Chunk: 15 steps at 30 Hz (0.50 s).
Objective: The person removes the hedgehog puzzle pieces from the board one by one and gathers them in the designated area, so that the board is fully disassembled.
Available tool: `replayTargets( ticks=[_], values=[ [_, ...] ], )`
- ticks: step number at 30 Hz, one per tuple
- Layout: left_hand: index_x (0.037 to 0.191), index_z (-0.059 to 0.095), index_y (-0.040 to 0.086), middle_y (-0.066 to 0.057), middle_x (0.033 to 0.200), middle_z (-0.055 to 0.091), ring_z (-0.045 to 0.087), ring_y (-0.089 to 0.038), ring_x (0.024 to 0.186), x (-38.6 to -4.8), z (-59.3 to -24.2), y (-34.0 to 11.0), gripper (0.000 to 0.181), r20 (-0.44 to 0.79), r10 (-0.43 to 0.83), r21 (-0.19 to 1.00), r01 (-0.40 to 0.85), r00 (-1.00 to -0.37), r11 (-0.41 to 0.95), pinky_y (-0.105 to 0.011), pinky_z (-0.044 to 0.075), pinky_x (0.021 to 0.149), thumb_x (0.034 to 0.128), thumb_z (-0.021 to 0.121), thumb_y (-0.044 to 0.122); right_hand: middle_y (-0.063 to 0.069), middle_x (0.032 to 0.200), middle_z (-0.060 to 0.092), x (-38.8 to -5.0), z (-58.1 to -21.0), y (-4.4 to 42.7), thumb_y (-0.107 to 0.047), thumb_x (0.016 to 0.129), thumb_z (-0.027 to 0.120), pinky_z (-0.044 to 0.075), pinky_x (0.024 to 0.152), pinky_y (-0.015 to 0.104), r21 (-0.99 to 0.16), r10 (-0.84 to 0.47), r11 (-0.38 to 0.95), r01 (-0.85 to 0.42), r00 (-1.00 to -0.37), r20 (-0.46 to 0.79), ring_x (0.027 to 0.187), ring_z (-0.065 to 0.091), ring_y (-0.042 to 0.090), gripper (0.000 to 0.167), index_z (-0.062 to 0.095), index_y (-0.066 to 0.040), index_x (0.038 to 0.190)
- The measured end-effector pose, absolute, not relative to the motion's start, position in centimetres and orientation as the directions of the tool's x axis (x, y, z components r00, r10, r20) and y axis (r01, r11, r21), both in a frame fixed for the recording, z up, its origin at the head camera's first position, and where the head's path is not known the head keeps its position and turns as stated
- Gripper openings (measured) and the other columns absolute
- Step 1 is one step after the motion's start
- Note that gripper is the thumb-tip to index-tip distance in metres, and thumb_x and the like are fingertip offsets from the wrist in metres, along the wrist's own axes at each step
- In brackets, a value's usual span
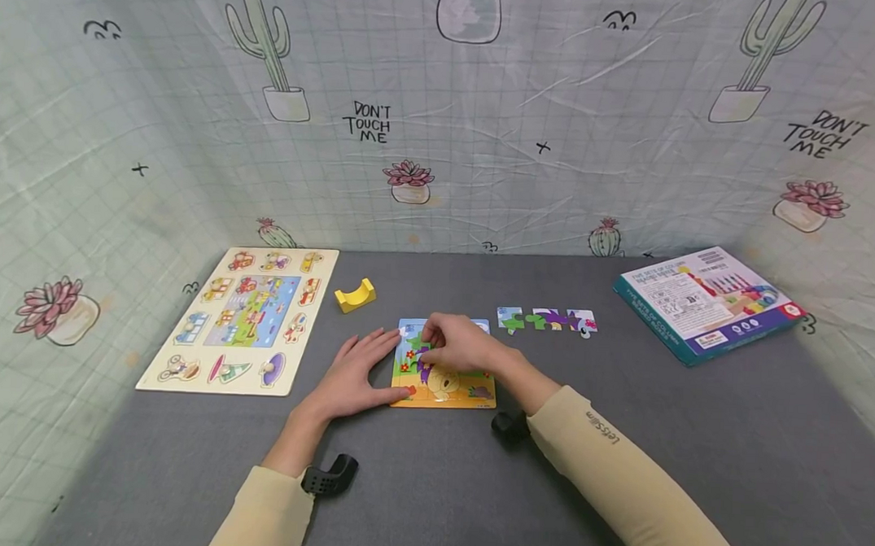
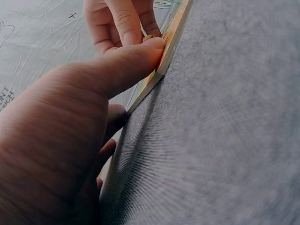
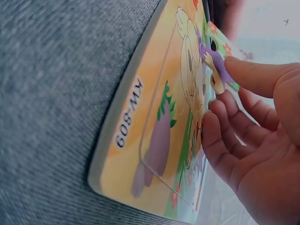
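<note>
A small jigsaw board (image 1: 446, 401) with an orange lower border and cartoon pictures lies flat on the table. My right hand (image 1: 460, 344) is over it, pinching a puzzle piece (image 3: 219, 61) between thumb and fingers. Purple, green and red flowers show on this piece, which stands tilted against the board's surface in the right wrist view. My left hand (image 1: 357, 375) lies at the board's left side with fingers spread and straight. Its thumb (image 2: 136, 61) rests on the board's lower left corner. Part of the picture is hidden under the right hand.
Right of the board lies a row of several loose puzzle pieces (image 1: 549, 319). A yellow arched block (image 1: 356, 295) stands behind the left hand. At left is a larger wooden picture board (image 1: 305, 320), and at right a boxed toy set (image 1: 707, 303). A printed cloth (image 1: 489, 104) hangs behind.
</note>
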<state>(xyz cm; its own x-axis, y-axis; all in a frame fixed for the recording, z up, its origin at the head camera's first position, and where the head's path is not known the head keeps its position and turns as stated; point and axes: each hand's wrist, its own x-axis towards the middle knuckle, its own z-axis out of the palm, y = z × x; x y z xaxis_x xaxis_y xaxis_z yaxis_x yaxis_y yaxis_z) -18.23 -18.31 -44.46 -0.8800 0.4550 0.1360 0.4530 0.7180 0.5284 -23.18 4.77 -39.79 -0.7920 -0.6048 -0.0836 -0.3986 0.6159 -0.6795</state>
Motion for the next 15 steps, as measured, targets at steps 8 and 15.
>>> replayTargets(
  ticks=[8, 15],
  values=[
    [0.153, 0.045, 0.007, -0.009, 0.158, 0.041, 0.027, -0.034, 0.149, -18.26, -44.49, -18.36, 0.088, 0.137, 0.455, 0.525, 0.454, -0.88, 0.72, -0.059, 0.01, 0.118, 0.0844, 0.074, 0.055, 0.0, 0.088, 0.063, -23.05, -39.73, 5.03, -0.011, 0.094, 0.073, 0.051, 0.077, 0.028, -0.724, -0.606, 0.564, -0.397, -0.795, -0.037, 0.081, 0.058, 0.014, 0.013, 0.064, -0.005, 0.101],
    [0.153, 0.045, 0.007, -0.009, 0.158, 0.04, 0.026, -0.034, 0.149, -18.26, -44.48, -18.34, 0.089, 0.13, 0.455, 0.524, 0.451, -0.881, 0.723, -0.059, 0.01, 0.118, 0.0845, 0.074, 0.055, 0.0, 0.09, 0.064, -23.25, -39.75, 5.28, -0.01, 0.096, 0.071, 0.05, 0.076, 0.028, -0.769, -0.6, 0.532, -0.355, -0.799, -0.046, 0.081, 0.059, 0.014, 0.01, 0.064, -0.005, 0.101]
  ],
)
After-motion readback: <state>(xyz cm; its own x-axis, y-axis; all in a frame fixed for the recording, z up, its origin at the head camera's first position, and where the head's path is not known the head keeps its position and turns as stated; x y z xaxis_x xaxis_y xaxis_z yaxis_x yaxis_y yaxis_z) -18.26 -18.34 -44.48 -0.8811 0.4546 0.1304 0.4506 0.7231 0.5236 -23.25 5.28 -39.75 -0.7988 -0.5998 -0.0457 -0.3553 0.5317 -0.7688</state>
